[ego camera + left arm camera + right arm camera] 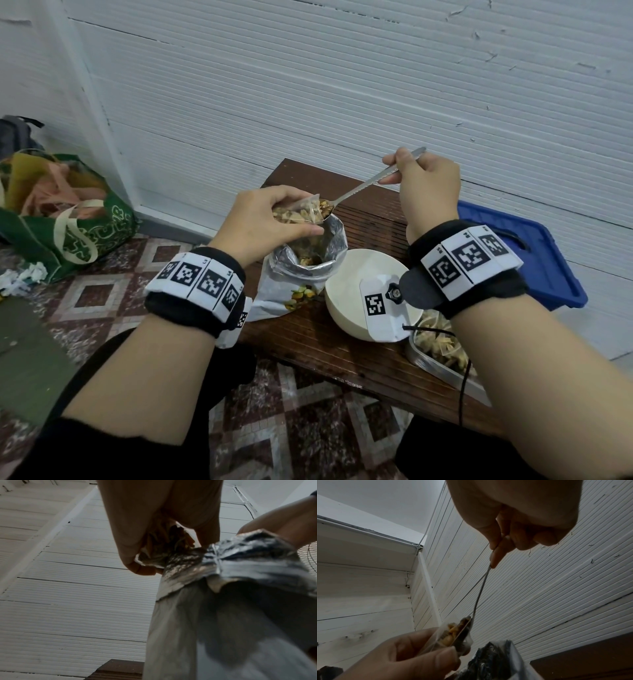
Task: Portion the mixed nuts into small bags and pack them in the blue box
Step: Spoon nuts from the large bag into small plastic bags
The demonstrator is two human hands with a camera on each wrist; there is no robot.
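Both hands busy: spoon point(363, 187) (loaded) at small bag point(301, 213).

Even, soft indoor light in the head view, with straight wall point(342, 85) lines bowed toward the edges. Both wrist views dim and grainy, the fingers point(137, 555) backlit into shadow; below them, the foil pouch point(240, 615) lies blurred, its rim showing faint glare.

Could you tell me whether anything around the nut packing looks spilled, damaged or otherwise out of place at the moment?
No nuts look spilled on the table. The spoon tips into the small bag right above the open foil pouch. Oddities lie elsewhere: crumpled white paper on the floor and chipped paint on the wall.
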